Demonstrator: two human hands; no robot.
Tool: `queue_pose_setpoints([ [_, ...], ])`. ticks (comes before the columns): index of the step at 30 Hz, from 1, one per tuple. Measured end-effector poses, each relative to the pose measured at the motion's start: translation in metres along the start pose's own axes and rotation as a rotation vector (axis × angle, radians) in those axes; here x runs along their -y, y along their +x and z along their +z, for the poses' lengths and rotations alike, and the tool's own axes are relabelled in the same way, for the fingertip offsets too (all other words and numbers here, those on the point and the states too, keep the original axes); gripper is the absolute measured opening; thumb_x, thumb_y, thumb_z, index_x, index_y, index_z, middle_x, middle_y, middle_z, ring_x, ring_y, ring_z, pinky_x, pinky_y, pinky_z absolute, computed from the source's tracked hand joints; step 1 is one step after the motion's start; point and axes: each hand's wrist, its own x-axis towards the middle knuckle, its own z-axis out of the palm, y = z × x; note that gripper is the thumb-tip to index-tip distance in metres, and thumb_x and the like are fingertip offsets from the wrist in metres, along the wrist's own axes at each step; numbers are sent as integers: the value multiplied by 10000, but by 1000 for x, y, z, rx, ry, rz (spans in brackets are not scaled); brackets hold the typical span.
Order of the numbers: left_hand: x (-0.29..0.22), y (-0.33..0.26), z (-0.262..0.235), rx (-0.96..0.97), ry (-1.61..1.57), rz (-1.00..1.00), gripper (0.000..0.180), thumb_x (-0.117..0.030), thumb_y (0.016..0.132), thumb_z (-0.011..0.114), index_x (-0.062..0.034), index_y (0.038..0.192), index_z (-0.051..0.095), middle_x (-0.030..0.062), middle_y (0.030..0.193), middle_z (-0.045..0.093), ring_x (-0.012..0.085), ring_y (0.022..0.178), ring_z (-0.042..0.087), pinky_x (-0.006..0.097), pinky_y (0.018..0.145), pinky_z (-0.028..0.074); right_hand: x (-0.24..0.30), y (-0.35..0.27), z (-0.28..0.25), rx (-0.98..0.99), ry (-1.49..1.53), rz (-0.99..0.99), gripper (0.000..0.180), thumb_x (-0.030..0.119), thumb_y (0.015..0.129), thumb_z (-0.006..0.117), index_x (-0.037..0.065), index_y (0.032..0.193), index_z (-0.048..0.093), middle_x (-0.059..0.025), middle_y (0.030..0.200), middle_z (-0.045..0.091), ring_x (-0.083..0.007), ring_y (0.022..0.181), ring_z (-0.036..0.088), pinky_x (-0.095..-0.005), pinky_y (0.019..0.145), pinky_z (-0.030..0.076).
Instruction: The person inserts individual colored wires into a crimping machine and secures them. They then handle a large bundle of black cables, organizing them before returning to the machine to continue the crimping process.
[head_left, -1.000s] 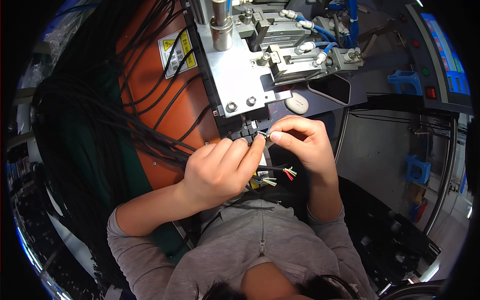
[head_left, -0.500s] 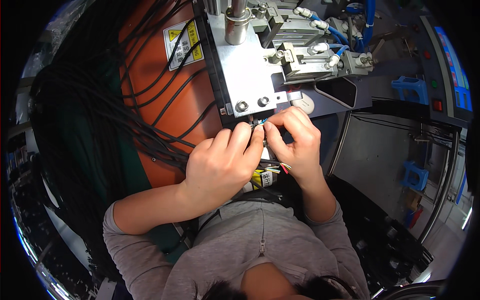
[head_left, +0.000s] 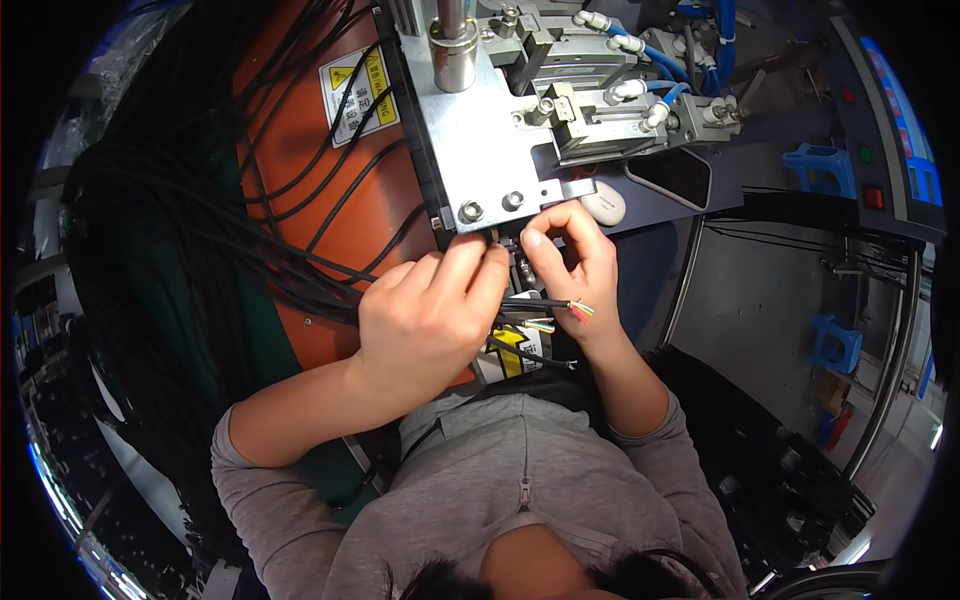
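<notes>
Contact point under the metal plate (head_left: 480,150) is mostly blocked: both hands crowd the plate's lower edge, so what sits in the small black fixture (head_left: 520,262) between them can't be made out. Left hand (head_left: 425,320) comes in from lower left, forearm bare, grey sleeve pushed up; it's curled, knuckles toward camera, fingertips pressed up near the plate edge. It covers the run of a thin black cable (head_left: 535,303); looks closed on it, but the grip itself is hidden behind the fingers. Right hand (head_left: 575,260) comes up from below, wrist bent, thumb and forefinger pinched narrow just under the plate's right bolt (head_left: 513,200); whatever it pinches is too small to tell. The cable's stripped end (head_left: 580,310) sticks out just beside the right palm, coloured cores fanned, free in air. A second set of coloured cores (head_left: 540,325) lies just below, partly hidden by the left hand. Bundle of black cables (head_left: 200,230) drapes over the orange panel (head_left: 290,150) at left, ends cut off by the frame. White oval piece (head_left: 603,207) sits right above the right hand. Pneumatic block with blue hoses (head_left: 640,90) at top, partly cropped.
</notes>
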Motion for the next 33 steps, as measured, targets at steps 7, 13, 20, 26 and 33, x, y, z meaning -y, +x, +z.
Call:
queue_pose_setpoints([
  [7, -5, -5, -8, 79, 151, 15, 107, -61, 733, 648, -30, 832, 620, -2, 692, 456, 73, 553, 521, 218, 457, 379, -18, -1, -26, 128, 284, 142, 111, 116, 932, 563, 12, 894, 572, -4, 765, 583, -47, 712, 528, -194, 651, 414],
  [13, 5, 0, -13, 16, -167, -82, 119, -70, 758, 657, -56, 866, 612, 13, 687, 569, 120, 574, 590, 254, 479, 428, -2, -11, -71, 602, 76, -118, 344, 116, 662, 828, -8, 945, 677, -85, 838, 658, -158, 731, 606, -281, 677, 484],
  [20, 14, 13, -40, 284, -753, -298, 171, -79, 719, 776, -23, 816, 647, 59, 741, 673, 144, 663, 663, 236, 576, 477, -1, -20, -90, 399, 28, -187, 223, 39, 669, 784, -14, 868, 699, -75, 745, 654, -161, 670, 564, -274, 598, 427],
  [26, 17, 13, -41, 142, -968, -351, 151, -126, 827, 705, 3, 837, 628, 59, 763, 677, 94, 690, 639, 227, 618, 497, -2, -17, -115, 290, -136, -160, 153, 9, 704, 737, -3, 854, 710, -77, 735, 654, -151, 659, 574, -266, 590, 436],
  [33, 19, 14, -46, 111, -720, -141, 232, 31, 737, 689, -9, 949, 604, 110, 874, 614, 255, 753, 647, 311, 636, 503, 11, -10, -110, 361, -291, -272, 147, 26, 704, 744, -2, 845, 712, -67, 686, 622, -162, 635, 568, -283, 573, 431],
])
